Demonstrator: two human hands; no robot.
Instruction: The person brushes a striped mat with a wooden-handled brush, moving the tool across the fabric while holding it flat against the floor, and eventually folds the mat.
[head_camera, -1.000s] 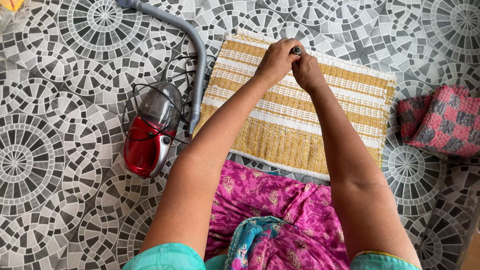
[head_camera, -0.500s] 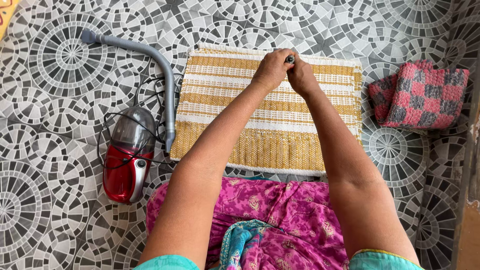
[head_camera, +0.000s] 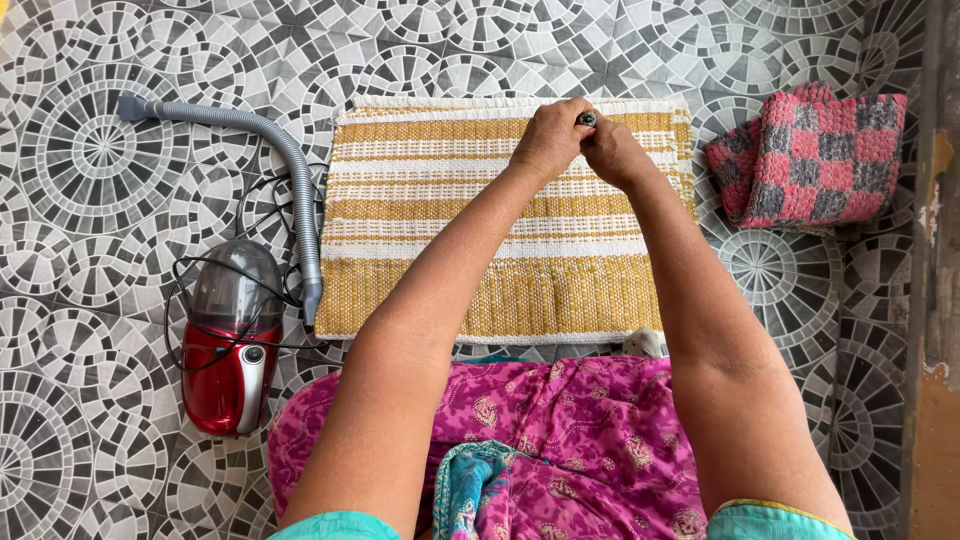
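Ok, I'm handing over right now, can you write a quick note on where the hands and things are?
Left hand and right hand are together over the far end of the striped yellow and white mat, both gripping a small dark object; what it is cannot be told.
The mat lies flat on the patterned tile floor.
The red handheld vacuum sits left of the mat, untouched, its grey hose curving along the mat's left edge.
A folded red and grey checked cloth lies right of the mat.
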